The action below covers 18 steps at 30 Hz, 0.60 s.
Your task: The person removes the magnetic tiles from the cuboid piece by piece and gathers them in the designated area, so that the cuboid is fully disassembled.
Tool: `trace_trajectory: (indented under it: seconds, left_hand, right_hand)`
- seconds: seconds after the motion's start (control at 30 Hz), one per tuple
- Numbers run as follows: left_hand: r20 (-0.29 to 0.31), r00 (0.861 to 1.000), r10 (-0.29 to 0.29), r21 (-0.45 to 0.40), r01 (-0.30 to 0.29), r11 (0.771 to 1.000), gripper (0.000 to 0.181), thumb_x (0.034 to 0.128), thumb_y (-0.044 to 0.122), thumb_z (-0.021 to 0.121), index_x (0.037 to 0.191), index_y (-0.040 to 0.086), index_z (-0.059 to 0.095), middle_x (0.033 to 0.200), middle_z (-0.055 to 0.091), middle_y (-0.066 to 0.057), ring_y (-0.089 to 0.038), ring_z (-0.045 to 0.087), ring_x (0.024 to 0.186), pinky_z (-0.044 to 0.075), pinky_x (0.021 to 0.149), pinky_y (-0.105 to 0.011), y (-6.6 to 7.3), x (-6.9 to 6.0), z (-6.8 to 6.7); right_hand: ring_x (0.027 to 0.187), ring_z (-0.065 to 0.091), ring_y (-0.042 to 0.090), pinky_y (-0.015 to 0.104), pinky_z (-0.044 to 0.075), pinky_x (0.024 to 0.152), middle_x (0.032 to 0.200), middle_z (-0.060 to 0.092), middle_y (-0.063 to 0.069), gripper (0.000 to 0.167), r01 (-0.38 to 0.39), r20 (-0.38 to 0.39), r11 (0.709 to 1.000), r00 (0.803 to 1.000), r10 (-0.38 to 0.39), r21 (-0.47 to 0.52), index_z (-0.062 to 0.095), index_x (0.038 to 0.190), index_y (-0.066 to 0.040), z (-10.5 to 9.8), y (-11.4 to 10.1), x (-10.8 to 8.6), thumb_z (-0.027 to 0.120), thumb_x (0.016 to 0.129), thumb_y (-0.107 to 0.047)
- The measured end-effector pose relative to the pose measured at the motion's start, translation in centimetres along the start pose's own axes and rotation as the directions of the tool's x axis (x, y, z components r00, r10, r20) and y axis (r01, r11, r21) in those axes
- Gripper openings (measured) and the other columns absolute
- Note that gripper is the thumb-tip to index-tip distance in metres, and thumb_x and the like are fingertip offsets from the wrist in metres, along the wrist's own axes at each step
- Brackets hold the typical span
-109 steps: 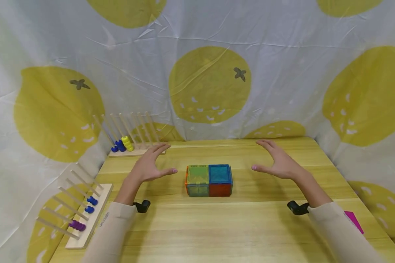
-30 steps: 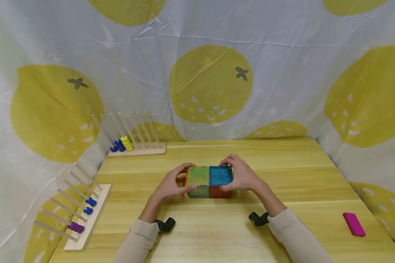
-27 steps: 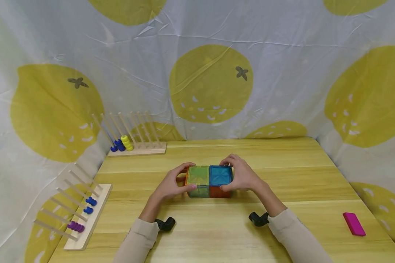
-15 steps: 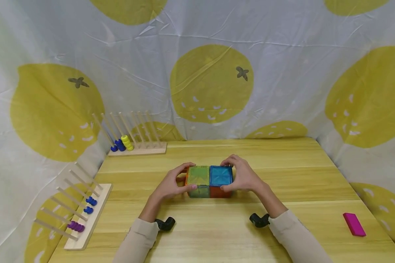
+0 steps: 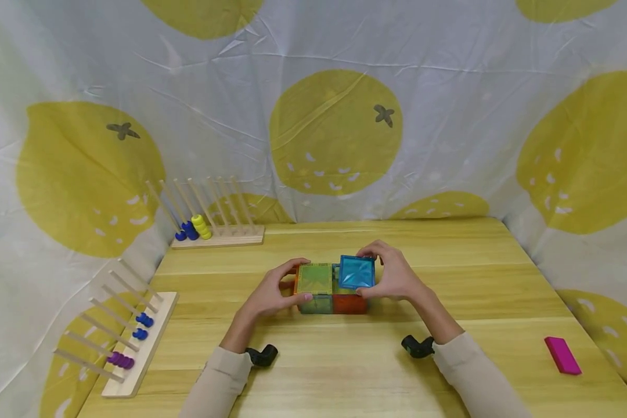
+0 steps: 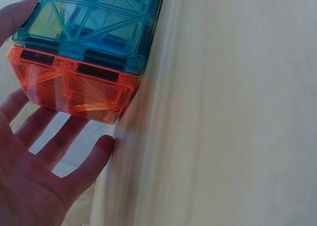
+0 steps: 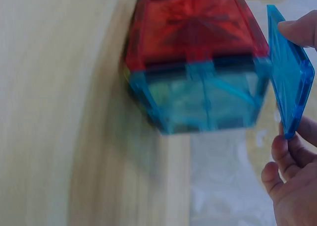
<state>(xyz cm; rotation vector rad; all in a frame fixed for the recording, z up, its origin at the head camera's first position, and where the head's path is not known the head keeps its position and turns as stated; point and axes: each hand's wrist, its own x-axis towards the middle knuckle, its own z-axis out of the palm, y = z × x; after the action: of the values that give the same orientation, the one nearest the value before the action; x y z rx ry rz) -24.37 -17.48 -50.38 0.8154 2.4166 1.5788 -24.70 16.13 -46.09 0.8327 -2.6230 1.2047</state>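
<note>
A two-cube box of translucent magnetic tiles [image 5: 314,303] stands on the table, with a yellow-green tile [image 5: 314,278] over its left half. My left hand [image 5: 271,291] grips that left end, thumb at the front and fingers toward the back. The left wrist view shows an orange tile [image 6: 74,84] on the end face, apart from the palm. My right hand [image 5: 398,277] pinches a square blue magnetic tile [image 5: 356,273] by its edges, lifted above the right half, whose top is uncovered. In the right wrist view the blue tile [image 7: 292,80] stands off the red wall [image 7: 195,25].
Two wooden peg racks with beads stand at the left: one rack [image 5: 240,239] at the back, another rack [image 5: 146,354] nearer. A magenta block [image 5: 562,355] lies at the right of the wooden table [image 5: 334,371]. A lemon-print cloth [image 5: 449,145] hangs behind.
Both hands came in from the sides and took hold of the box. In the last half second my right hand has raised the blue tile off the right half; my left hand has stayed put.
</note>
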Motion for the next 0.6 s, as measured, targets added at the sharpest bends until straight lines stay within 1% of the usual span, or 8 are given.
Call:
trace_trajectory:
  seconds: [0.07, 0.17, 0.3, 0.4, 0.5, 0.6]
  left_hand:
    - [-0.001, 1.0, 0.006, 0.006, -0.006, 1.0, 0.074, 0.0874, 0.025, 0.084, 0.151, 0.017, 0.048, 0.145, 0.055, -0.001, -0.027, 0.058, 0.128, 0.055, 0.102, -0.046, -0.1, -0.1, -0.1]
    - [0.001, 1.0, 0.01, 0.008, -0.01, 1.0, 0.074, 0.0877, 0.025, 0.084, 0.151, 0.017, 0.048, 0.144, 0.055, -0.003, -0.028, 0.058, 0.128, 0.056, 0.101, -0.046, -0.2, -0.3, -0.4]
    - [0.011, 1.0, 0.003, 0.007, -0.003, 1.0, 0.074, 0.088, 0.024, 0.084, 0.152, 0.015, 0.048, 0.143, 0.056, -0.003, -0.028, 0.059, 0.127, 0.056, 0.1, -0.046, -0.2, -0.6, -0.8]
    - [0.02, 1.0, -0.006, 0.011, 0.006, 1.0, 0.074, 0.0882, 0.024, 0.083, 0.152, 0.014, 0.047, 0.143, 0.056, -0.002, -0.028, 0.058, 0.128, 0.055, 0.102, -0.047, 0.0, -0.8, -1.1]
    - [0.028, 1.0, -0.014, 0.012, 0.014, 1.0, 0.074, 0.0881, 0.024, 0.083, 0.152, 0.013, 0.047, 0.142, 0.057, -0.001, -0.028, 0.058, 0.129, 0.054, 0.103, -0.047, 0.2, -1.0, -1.3]
    - [0.036, 0.999, -0.014, 0.001, 0.014, 1.0, 0.074, 0.0882, 0.023, 0.083, 0.152, 0.013, 0.047, 0.141, 0.058, -0.003, -0.029, 0.058, 0.128, 0.054, 0.103, -0.047, 0.3, -1.1, -1.4]
  right_hand:
    - [0.097, 0.052, 0.017, 0.034, 0.042, 0.073, 0.113, 0.064, 0.0, 0.068, 0.007, -0.004, 1.0, 1.0, -0.007, -0.016, 0.069, 0.122, -0.016, -0.6, 0.1, 0.0, 0.096, 0.062, -0.036]
    - [0.099, 0.053, 0.017, 0.034, 0.042, 0.074, 0.117, 0.064, 0.0, 0.068, 0.0, 0.01, 0.999, 1.0, 0.0, -0.033, 0.069, 0.125, -0.017, -1.4, 0.4, 0.0, 0.095, 0.065, -0.035]
    - [0.101, 0.052, 0.021, 0.037, 0.042, 0.075, 0.121, 0.061, 0.001, 0.066, -0.015, 0.023, 0.999, 1.0, 0.016, -0.031, 0.069, 0.127, -0.019, -2.4, 1.1, 0.1, 0.094, 0.067, -0.033]
    - [0.104, 0.052, 0.025, 0.043, 0.046, 0.078, 0.123, 0.059, 0.005, 0.065, -0.014, 0.016, 0.999, 1.0, 0.014, -0.03, 0.069, 0.128, -0.016, -3.1, 1.8, 0.3, 0.093, 0.068, -0.029]
    - [0.108, 0.053, 0.03, 0.053, 0.051, 0.083, 0.126, 0.058, 0.009, 0.065, -0.018, 0.012, 0.999, 1.0, 0.019, -0.045, 0.068, 0.129, -0.014, -3.7, 2.6, 0.6, 0.092, 0.07, -0.026]
    - [0.111, 0.053, 0.033, 0.061, 0.052, 0.087, 0.128, 0.056, 0.011, 0.065, -0.04, 0.013, 0.997, 0.999, 0.04, -0.061, 0.066, 0.131, -0.013, -4.2, 3.8, 0.9, 0.091, 0.072, -0.023]
